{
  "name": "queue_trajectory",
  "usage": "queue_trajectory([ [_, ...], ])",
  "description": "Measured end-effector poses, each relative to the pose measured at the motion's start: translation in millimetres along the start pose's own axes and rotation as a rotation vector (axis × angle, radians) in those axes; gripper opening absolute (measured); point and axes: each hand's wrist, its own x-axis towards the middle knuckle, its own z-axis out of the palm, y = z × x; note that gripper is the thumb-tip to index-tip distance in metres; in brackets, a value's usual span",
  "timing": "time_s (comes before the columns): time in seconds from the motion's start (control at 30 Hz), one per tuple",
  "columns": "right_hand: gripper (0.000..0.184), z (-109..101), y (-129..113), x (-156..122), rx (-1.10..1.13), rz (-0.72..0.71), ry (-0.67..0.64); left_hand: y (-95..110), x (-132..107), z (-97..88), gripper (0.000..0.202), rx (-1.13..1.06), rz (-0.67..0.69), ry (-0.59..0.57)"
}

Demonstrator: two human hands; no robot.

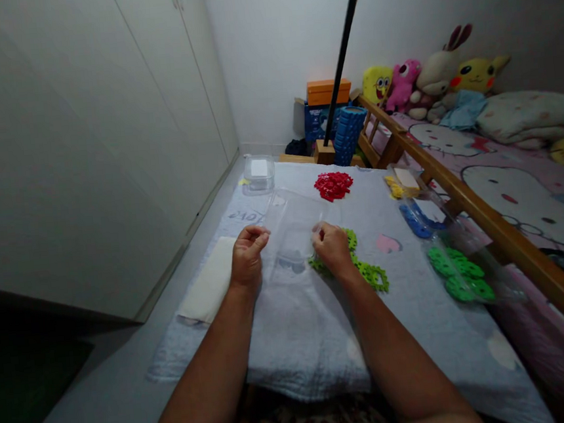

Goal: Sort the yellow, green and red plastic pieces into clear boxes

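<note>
A clear plastic clamshell box (290, 220) stands open between my hands over the cloth. My left hand (247, 257) pinches its left edge, thumb against fingers. My right hand (332, 246) has its fingers curled closed on the right edge. Light-green plastic pieces (374, 274) lie on the cloth beside and partly under my right hand, which hides some of them. Farther back is a pile of small red pieces (334, 185).
Along the right edge sit clear boxes with green pieces (458, 272), blue pieces (417, 219) and yellow pieces (394, 188). Stacked clear boxes (259, 173) stand at the back left. A folded cream cloth (209, 280) lies left. A wooden bed rail (501, 228) borders the right side.
</note>
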Motion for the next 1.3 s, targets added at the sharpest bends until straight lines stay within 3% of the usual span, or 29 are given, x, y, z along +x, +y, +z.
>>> queue_trajectory([
  [0.2, 0.028, -1, 11, 2, -0.003, -0.017, -0.023, 7, 4, -2.7, 0.039, -0.070, -0.110, 0.171],
  [0.43, 0.034, -3, 5, 0, 0.001, -0.070, -0.091, 3, 15, -12.5, 0.040, 0.006, -0.028, 0.479],
  [0.57, 0.042, -8, 7, 1, -0.029, -0.023, -0.142, 2, 21, -17.8, 0.036, 0.129, 0.069, 0.550],
  [0.67, 0.043, -10, 9, 1, -0.050, -0.014, -0.155, 0, 23, -20.1, 0.037, 0.226, 0.119, 0.537],
  [1.03, 0.040, -15, 11, 1, -0.100, 0.011, -0.136, -21, 27, -21.0, 0.027, 0.595, 0.196, 0.326],
  [1.2, 0.038, -17, 12, 2, 0.038, -0.013, -0.136, -24, 27, -20.2, 0.027, 0.751, 0.305, 0.232],
  [1.3, 0.039, -24, 24, 8, 0.179, 0.015, -0.096, -26, 27, -19.1, 0.027, 0.867, 0.352, 0.162],
])
